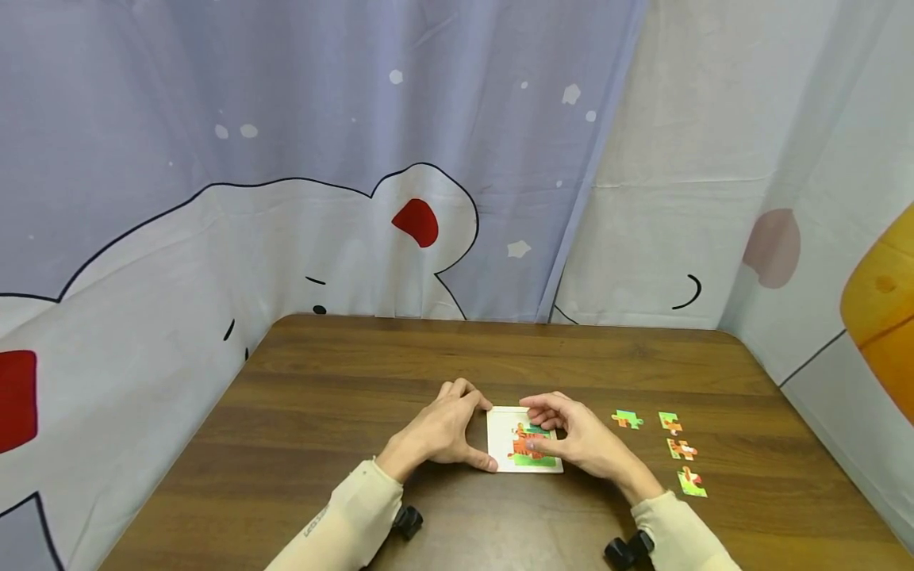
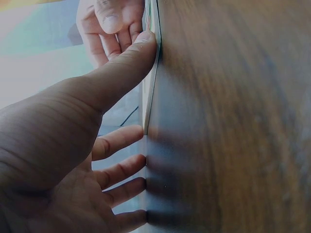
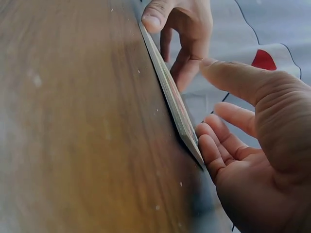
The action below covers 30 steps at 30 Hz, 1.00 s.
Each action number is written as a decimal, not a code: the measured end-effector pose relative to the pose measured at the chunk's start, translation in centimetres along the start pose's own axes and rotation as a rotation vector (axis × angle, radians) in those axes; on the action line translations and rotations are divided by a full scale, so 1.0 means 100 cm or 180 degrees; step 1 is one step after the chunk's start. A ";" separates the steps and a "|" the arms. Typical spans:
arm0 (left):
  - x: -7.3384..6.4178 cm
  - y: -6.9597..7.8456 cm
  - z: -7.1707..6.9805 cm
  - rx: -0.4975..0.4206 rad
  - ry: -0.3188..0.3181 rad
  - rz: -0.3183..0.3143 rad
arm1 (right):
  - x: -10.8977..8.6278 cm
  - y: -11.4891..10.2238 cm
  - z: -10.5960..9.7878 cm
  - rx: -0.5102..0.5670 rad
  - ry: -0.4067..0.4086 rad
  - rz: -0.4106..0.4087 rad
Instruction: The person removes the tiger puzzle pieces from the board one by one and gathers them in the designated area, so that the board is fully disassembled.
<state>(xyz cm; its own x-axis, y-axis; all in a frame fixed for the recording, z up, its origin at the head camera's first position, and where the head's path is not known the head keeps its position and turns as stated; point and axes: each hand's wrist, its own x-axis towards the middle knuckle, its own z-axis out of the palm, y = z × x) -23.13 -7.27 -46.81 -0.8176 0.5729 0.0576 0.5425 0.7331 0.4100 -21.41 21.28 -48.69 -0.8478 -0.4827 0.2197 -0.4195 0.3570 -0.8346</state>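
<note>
Puzzle board [image 1: 500, 432] between fingers [image 2: 121, 140], perhaps touching.

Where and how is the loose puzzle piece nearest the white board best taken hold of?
Probably by two opposite edges, pinched from above with the right hand: the loose puzzle piece lies flat on the table, leaving its outline exposed, and sits beyond the board's right side, nearest that hand.

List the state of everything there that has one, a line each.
Puzzle board: flat on the table, partly filled.
Loose puzzle pieces: four, outside the board, picture side up.
Left hand: fingers spread, at the board's left side.
Right hand: fingers bent, at the board's right side.
Curtain: hanging behind the table.
</note>
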 end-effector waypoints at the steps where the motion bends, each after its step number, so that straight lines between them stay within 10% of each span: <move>1: 0.000 0.000 0.000 0.0003 -0.0001 0.0000 | 0.000 0.001 0.000 -0.0012 -0.0011 0.0006; 30: 0.000 0.000 0.001 -0.0002 0.0011 -0.0003 | -0.001 0.009 0.005 -0.0670 -0.0157 -0.0025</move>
<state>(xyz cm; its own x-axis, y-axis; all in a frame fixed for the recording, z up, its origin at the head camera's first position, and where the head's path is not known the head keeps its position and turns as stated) -23.06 -7.25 -46.85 -0.8188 0.5709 0.0602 0.5416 0.7336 0.4105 -21.51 21.26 -49.76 -0.8294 -0.5229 0.1966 -0.4890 0.5096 -0.7080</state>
